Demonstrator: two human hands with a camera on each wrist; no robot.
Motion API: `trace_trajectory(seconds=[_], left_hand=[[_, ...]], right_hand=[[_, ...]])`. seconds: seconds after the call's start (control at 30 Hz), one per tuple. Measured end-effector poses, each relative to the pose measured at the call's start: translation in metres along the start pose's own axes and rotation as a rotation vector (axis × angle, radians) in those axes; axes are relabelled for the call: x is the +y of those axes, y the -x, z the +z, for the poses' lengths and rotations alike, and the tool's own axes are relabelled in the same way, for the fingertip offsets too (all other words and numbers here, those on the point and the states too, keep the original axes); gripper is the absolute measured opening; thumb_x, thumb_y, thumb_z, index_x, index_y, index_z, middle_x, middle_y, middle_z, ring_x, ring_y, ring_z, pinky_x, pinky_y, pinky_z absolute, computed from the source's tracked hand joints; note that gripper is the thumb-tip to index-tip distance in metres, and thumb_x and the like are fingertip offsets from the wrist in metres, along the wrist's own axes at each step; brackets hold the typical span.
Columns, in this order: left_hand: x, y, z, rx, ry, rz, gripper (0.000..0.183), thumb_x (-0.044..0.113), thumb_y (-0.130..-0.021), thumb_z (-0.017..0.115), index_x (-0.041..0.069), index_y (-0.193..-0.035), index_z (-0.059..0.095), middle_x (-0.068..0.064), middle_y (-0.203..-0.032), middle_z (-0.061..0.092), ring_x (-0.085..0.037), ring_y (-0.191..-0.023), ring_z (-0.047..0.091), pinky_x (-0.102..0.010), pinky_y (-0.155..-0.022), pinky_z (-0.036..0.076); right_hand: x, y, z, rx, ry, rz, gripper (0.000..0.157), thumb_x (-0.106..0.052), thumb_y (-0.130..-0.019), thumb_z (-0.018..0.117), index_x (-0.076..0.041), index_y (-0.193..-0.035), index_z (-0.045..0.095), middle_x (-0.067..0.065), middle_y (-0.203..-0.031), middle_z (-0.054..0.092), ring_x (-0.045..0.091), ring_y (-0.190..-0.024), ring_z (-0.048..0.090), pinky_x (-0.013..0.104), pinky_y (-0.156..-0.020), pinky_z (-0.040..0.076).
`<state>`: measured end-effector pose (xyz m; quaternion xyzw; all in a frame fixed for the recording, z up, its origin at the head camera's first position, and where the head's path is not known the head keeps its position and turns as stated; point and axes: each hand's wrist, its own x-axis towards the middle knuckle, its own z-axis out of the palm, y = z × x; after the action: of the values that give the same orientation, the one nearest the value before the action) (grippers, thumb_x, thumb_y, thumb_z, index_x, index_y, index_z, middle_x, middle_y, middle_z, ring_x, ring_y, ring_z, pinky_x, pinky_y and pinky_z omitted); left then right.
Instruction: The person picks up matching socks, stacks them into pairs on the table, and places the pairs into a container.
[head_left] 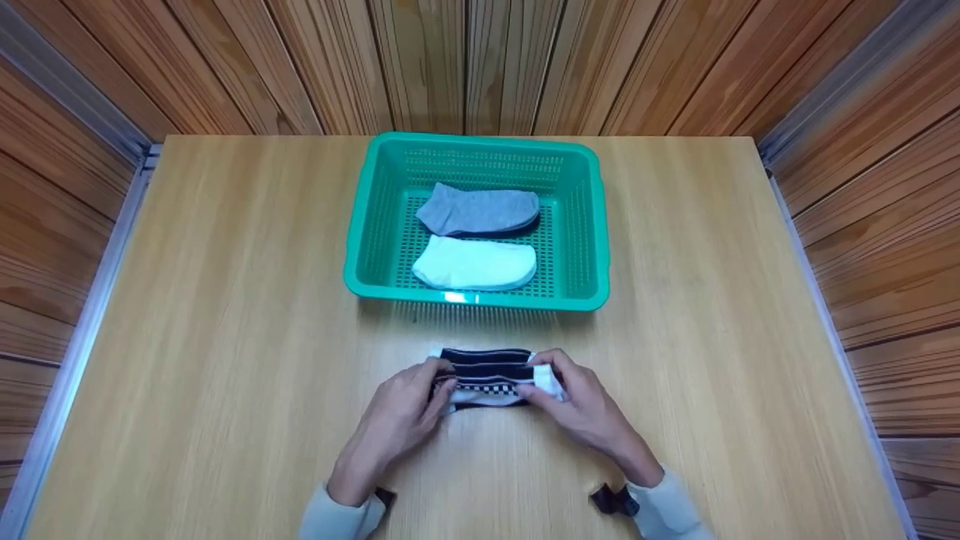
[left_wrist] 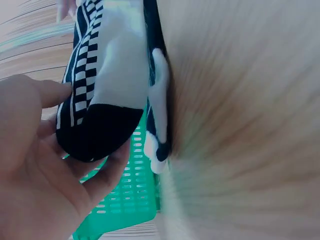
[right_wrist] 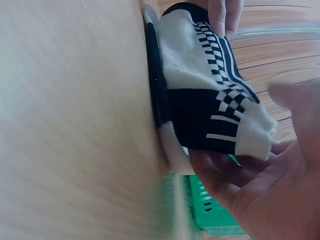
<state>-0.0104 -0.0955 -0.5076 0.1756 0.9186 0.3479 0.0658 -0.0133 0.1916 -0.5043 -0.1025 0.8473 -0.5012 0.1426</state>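
A black and white sock (head_left: 491, 379) with stripes and a checkered band is held between both hands at the table's front, tilted up. At its black toe end, my left hand (head_left: 409, 401) pinches it, thumb on the striped side and fingers behind, as the left wrist view shows. My right hand (head_left: 585, 409) has its fingers curled behind the white cuff (right_wrist: 255, 132); its blurred thumb looks slightly off the fabric in the right wrist view. Under the held sock, a matching sock (left_wrist: 160, 95) lies flat on the table, mostly covered.
Behind the hands stands a green plastic basket (head_left: 358, 225). Inside it lie grey socks (head_left: 480, 211) at the back and white socks (head_left: 476, 264) in front. Wooden panel walls (head_left: 465, 67) enclose the table (head_left: 225, 337) at the back and sides.
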Motion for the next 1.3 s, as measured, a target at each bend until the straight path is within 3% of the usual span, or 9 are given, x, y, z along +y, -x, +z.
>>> trace_trajectory(seconds=[0.17, 0.37, 0.53, 0.67, 0.8, 0.97, 1.3], left_hand=[[-0.004, -0.001, -0.002, -0.057, 0.106, -0.08, 0.031, 0.023, -0.105, 0.065, 0.01, -0.133, 0.064, -0.008, -0.123, 0.075, -0.019, -0.108, 0.073, -0.039, -0.095, 0.061], [-0.008, -0.004, -0.007, -0.032, 0.462, -0.173, 0.018, 0.015, -0.104, 0.065, 0.012, -0.12, 0.072, -0.003, -0.107, 0.073, -0.017, -0.093, 0.063, -0.024, -0.078, 0.052], [-0.01, -0.008, -0.005, -0.017, 0.545, -0.268, 0.019, 0.02, -0.103, 0.068, 0.01, -0.117, 0.074, -0.006, -0.102, 0.072, -0.016, -0.087, 0.062, -0.019, -0.072, 0.05], [-0.011, -0.014, 0.0, -0.012, 0.541, -0.382, 0.021, 0.021, -0.102, 0.069, 0.007, -0.116, 0.074, -0.006, -0.096, 0.076, -0.013, -0.078, 0.067, -0.019, -0.065, 0.054], [-0.01, -0.016, 0.002, -0.006, 0.419, -0.446, 0.021, 0.023, -0.1, 0.073, 0.007, -0.111, 0.077, -0.002, -0.078, 0.07, -0.013, -0.065, 0.06, -0.02, -0.055, 0.044], [-0.009, -0.016, 0.004, 0.01, 0.268, -0.447, 0.02, 0.019, -0.098, 0.075, 0.004, -0.11, 0.08, -0.001, -0.073, 0.065, -0.013, -0.067, 0.059, -0.021, -0.057, 0.041], [-0.011, -0.016, 0.007, 0.02, 0.294, -0.454, 0.018, 0.015, -0.099, 0.072, 0.002, -0.11, 0.078, -0.005, -0.08, 0.071, -0.014, -0.068, 0.061, -0.021, -0.058, 0.044]], right_hand=[[0.004, -0.002, -0.001, 0.001, 0.024, -0.029, 0.02, -0.023, -0.099, 0.074, -0.013, -0.113, 0.062, 0.001, -0.1, 0.068, 0.009, -0.087, 0.06, 0.021, -0.076, 0.048], [0.001, -0.006, -0.007, 0.081, -0.12, -0.004, 0.018, -0.015, -0.099, 0.073, -0.004, -0.109, 0.063, -0.005, -0.083, 0.056, 0.004, -0.072, 0.051, 0.019, -0.066, 0.042], [0.001, -0.012, -0.01, 0.124, -0.237, 0.095, 0.028, -0.012, -0.096, 0.076, 0.005, -0.112, 0.06, -0.003, -0.081, 0.061, 0.003, -0.067, 0.052, 0.017, -0.061, 0.041], [0.003, -0.016, -0.011, 0.128, -0.278, 0.179, 0.033, -0.011, -0.094, 0.078, 0.007, -0.115, 0.06, 0.006, -0.087, 0.071, 0.005, -0.067, 0.059, 0.017, -0.057, 0.042], [0.005, -0.018, -0.011, 0.132, -0.247, 0.231, 0.032, -0.011, -0.095, 0.077, 0.005, -0.118, 0.061, 0.01, -0.09, 0.072, 0.007, -0.068, 0.061, 0.018, -0.058, 0.044], [0.004, -0.021, -0.01, 0.148, -0.163, 0.286, 0.025, -0.014, -0.099, 0.072, -0.001, -0.119, 0.064, 0.007, -0.088, 0.068, 0.011, -0.069, 0.057, 0.02, -0.058, 0.044], [0.008, -0.02, -0.01, 0.139, -0.109, 0.288, 0.032, -0.015, -0.095, 0.077, -0.002, -0.121, 0.063, 0.005, -0.086, 0.066, 0.01, -0.067, 0.055, 0.021, -0.056, 0.041]])
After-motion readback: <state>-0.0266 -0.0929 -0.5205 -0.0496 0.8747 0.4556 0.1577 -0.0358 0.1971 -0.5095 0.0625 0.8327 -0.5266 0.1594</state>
